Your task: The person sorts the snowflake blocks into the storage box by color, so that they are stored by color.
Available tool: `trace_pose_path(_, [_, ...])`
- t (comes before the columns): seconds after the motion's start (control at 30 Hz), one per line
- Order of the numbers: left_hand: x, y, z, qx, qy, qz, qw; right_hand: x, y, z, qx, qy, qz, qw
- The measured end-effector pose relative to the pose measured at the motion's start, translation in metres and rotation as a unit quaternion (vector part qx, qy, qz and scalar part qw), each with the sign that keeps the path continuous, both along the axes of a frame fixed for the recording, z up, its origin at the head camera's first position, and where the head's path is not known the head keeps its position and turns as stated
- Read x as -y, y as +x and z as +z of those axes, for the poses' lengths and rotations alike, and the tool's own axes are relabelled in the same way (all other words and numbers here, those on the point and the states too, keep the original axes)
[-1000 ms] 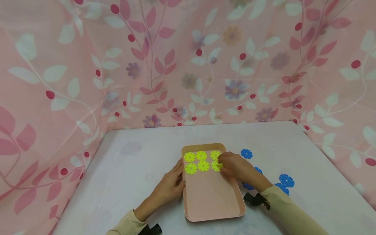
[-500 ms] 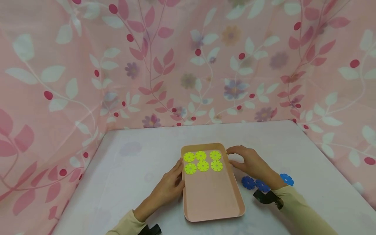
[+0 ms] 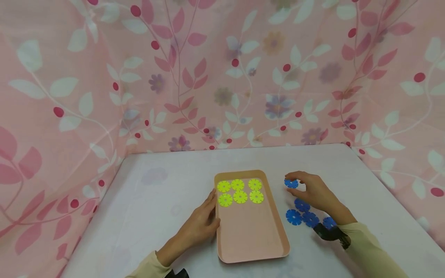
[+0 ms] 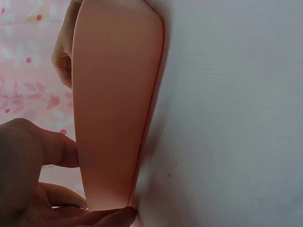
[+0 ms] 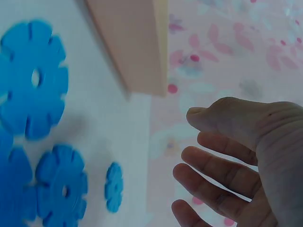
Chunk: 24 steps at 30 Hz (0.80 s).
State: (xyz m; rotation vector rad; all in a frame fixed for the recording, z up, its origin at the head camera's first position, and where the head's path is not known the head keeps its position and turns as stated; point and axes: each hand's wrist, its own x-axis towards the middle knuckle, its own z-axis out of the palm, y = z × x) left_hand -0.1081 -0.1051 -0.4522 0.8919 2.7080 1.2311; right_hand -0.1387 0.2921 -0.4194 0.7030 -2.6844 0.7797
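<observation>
Hands [image 3: 314, 191] flank tray [image 3: 252, 235] rim; bare table [image 3: 156, 200] stretches left.

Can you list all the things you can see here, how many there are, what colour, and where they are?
yellow flower discs: six, yellow-green, two rows of three at the far end of the tray
blue flower discs: five in the head view, blue, on the table right of the tray; the farthest one is at the right hand's fingertips
tray: one, peach-pink, middle of the table
table: one, white, under everything
curtain: pink with leaves, flowers and berries, hanging behind and beside the table
left hand: one, resting against the tray's left edge
right hand: one, fingers relaxed, reaching over the farthest blue disc; a firm hold cannot be seen
</observation>
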Motion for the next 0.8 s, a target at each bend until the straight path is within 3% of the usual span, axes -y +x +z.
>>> trace_pose_path(0.17, [0.0, 0.001, 0.0, -0.011, 0.015, 0.0, 0.9998, -0.015, -0.017, -0.01, 0.065, 0.016, -0.035, 0.997])
trace_pose_path(0.37, [-0.001, 0.002, 0.001, 0.002, 0.053, 0.008, 0.9986, -0.022, -0.03, -0.026, 0.155, 0.02, -0.066, 0.985])
trace_pose_path(0.8, [-0.001, -0.007, 0.006, 0.027, 0.062, 0.044, 0.9967, -0.028, -0.041, -0.032, 0.131, 0.041, -0.058, 0.989])
